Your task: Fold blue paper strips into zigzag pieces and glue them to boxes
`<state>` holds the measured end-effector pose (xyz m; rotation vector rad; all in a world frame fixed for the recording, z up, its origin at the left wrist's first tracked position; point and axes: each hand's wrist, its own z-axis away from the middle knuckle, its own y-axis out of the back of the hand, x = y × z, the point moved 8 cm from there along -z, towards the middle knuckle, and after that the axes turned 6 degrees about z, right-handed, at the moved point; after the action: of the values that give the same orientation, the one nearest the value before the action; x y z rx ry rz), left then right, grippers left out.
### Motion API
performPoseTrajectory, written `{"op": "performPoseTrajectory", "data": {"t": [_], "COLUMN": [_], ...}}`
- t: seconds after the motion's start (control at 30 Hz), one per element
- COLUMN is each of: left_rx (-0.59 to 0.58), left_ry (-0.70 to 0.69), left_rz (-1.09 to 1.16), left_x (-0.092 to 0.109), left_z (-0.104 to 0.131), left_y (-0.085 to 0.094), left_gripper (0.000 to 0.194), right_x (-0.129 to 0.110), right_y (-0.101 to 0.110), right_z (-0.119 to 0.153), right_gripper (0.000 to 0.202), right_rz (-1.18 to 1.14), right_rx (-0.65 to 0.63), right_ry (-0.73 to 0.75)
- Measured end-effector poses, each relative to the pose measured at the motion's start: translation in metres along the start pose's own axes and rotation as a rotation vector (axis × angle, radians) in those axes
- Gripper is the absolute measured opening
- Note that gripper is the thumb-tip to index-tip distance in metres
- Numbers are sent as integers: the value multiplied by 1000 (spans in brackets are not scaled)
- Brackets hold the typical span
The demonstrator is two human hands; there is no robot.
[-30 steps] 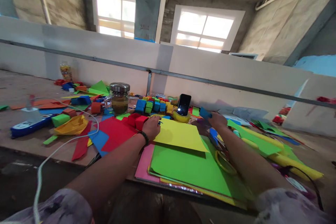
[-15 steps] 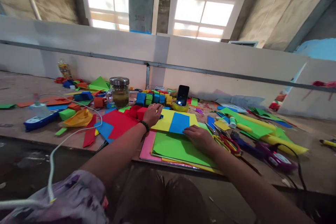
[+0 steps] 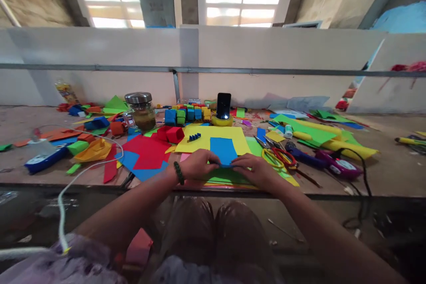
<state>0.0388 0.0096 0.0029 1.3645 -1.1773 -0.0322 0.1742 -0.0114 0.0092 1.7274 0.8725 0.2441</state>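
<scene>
A blue paper rectangle [image 3: 222,148] lies over a yellow sheet [image 3: 229,131], its near edge lifted toward me. My left hand [image 3: 200,164], with a dark beaded bracelet on the wrist, pinches the near left corner of that edge. At the near right corner, my right hand [image 3: 255,169] has thumb and fingers closed on the same blue paper. A small zigzag-folded blue strip [image 3: 194,136] rests on the yellow sheet, beyond my left hand. Green paper [image 3: 229,175] shows beneath my hands, partly covered.
Red paper boxes [image 3: 170,134] and red sheets [image 3: 146,153] lie left, near a lidded glass mug [image 3: 141,113]. A phone [image 3: 223,106] stands behind the yellow sheet. Scissors [image 3: 274,155] and a purple-handled tool [image 3: 337,164] lie right. A white cable [image 3: 84,173] crosses the left side.
My left hand has come back from the far side of the yellow sheet to the blue paper's near edge. The zigzag strip now shows fully. The view has shifted.
</scene>
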Motion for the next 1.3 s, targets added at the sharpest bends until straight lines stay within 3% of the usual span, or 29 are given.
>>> {"op": "performPoseTrajectory", "data": {"t": [0.13, 0.23, 0.37, 0.63, 0.73, 0.9, 1.13, 1.3], "left_rx": [88, 207, 320, 397, 370, 316, 294, 287], "left_ry": [47, 117, 222, 323, 342, 267, 278, 321], "left_rz": [-43, 64, 205, 234, 281, 149, 152, 134], "left_x": [23, 21, 7, 1, 0, 8, 13, 10], "left_z": [36, 49, 52, 54, 54, 53, 47, 45], "left_y": [-14, -15, -14, -14, -17, -15, -17, -18], "left_gripper": [21, 19, 18, 33, 37, 9, 15, 16], "right_x": [-18, -11, 1, 11, 10, 6, 3, 10], "right_y": [-5, -7, -10, -10, -9, -6, -4, -5], "right_z": [31, 40, 42, 48, 49, 51, 60, 61], "right_gripper": [18, 14, 15, 23, 24, 18, 18, 15], "right_rz": [-92, -246, -329, -280, -266, -303, -247, -234], "right_rx": [79, 143, 167, 212, 185, 193, 161, 244], "right_ry": [-23, -128, -249, -398, -391, -366, -408, -458]}}
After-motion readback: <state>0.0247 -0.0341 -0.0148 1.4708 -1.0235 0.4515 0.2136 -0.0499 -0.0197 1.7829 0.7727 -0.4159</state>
